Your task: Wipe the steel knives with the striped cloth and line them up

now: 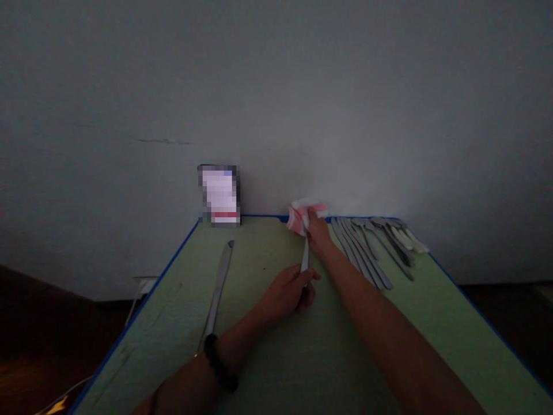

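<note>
Pinching a utensil (306,253), left hand (285,294), gripping cloth (297,219) at its far end, right hand (318,233)

The left forearm (246,340) slants inward to mid-table (436,328), its left hand (294,291) curled closed with thumb uppermost, while the right arm (371,308) stretches nearly straight to the far edge, its right hand (318,230) lying beyond the left, fingers bent and gripping.
</note>
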`<action>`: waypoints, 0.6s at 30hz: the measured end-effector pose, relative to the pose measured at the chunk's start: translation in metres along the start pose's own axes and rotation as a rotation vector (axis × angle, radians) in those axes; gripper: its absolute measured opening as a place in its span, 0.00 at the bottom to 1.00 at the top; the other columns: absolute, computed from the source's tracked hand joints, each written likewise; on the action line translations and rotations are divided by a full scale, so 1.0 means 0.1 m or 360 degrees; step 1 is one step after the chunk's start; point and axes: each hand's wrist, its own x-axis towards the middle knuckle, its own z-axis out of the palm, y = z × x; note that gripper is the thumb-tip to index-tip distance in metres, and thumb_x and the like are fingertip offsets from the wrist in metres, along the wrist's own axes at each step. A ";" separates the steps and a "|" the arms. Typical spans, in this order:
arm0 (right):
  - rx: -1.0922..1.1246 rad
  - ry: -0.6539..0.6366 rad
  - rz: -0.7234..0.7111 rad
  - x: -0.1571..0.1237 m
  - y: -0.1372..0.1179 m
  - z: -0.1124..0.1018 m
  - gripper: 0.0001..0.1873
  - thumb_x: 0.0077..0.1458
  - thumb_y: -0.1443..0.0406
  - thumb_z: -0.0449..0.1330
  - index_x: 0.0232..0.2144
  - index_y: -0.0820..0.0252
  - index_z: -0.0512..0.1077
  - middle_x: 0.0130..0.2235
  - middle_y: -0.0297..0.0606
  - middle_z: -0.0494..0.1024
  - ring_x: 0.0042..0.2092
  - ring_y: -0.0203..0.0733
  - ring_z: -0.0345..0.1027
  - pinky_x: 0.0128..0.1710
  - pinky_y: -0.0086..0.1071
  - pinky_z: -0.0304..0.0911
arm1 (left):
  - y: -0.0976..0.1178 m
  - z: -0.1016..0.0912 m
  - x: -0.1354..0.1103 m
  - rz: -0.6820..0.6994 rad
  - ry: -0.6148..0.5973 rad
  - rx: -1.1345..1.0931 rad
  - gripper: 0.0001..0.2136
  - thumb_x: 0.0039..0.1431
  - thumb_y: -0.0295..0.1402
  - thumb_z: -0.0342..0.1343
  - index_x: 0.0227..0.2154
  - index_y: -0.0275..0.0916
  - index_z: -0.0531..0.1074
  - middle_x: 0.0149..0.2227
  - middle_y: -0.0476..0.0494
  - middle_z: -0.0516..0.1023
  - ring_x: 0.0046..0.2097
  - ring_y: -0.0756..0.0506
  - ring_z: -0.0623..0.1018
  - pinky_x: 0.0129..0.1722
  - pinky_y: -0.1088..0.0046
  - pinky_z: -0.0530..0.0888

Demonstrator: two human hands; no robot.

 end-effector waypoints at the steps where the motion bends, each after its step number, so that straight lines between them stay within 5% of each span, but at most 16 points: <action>1: -0.0064 0.0037 -0.0013 -0.06 0.00 0.00 0.21 0.59 0.53 0.50 0.34 0.66 0.72 0.35 0.44 0.75 0.38 0.42 0.69 0.37 0.36 0.64 | 0.00 0.00 0.01 -0.0016 0.0005 -0.0026 0.11 0.60 0.38 0.43 0.36 0.36 0.65 0.17 0.56 0.66 0.15 0.55 0.63 0.14 0.81 0.58; 4: -0.0219 0.0117 -0.0001 -0.27 -0.02 0.01 0.25 0.55 0.49 0.50 0.24 0.63 0.71 0.25 0.43 0.73 0.34 0.44 0.69 0.32 0.33 0.60 | -0.01 -0.03 0.04 -0.0034 0.0000 -0.0079 0.10 0.60 0.38 0.43 0.36 0.37 0.64 0.17 0.58 0.64 0.14 0.55 0.62 0.14 0.81 0.56; 12: -0.0358 0.0096 0.0063 -0.77 -0.07 0.02 0.24 0.52 0.46 0.50 0.20 0.58 0.68 0.24 0.41 0.71 0.31 0.44 0.66 0.30 0.34 0.56 | -0.01 -0.11 0.07 -0.0158 -0.0209 0.0059 0.16 0.56 0.37 0.46 0.17 0.35 0.66 0.11 0.51 0.64 0.11 0.55 0.60 0.11 0.80 0.54; 18: -0.0327 0.0059 0.0128 -0.70 -0.10 0.05 0.20 0.52 0.50 0.52 0.18 0.56 0.67 0.22 0.38 0.70 0.30 0.43 0.65 0.31 0.34 0.56 | 0.01 -0.08 0.07 -0.0143 -0.0163 0.0009 0.14 0.60 0.41 0.42 0.25 0.37 0.64 0.15 0.53 0.68 0.12 0.54 0.64 0.10 0.81 0.55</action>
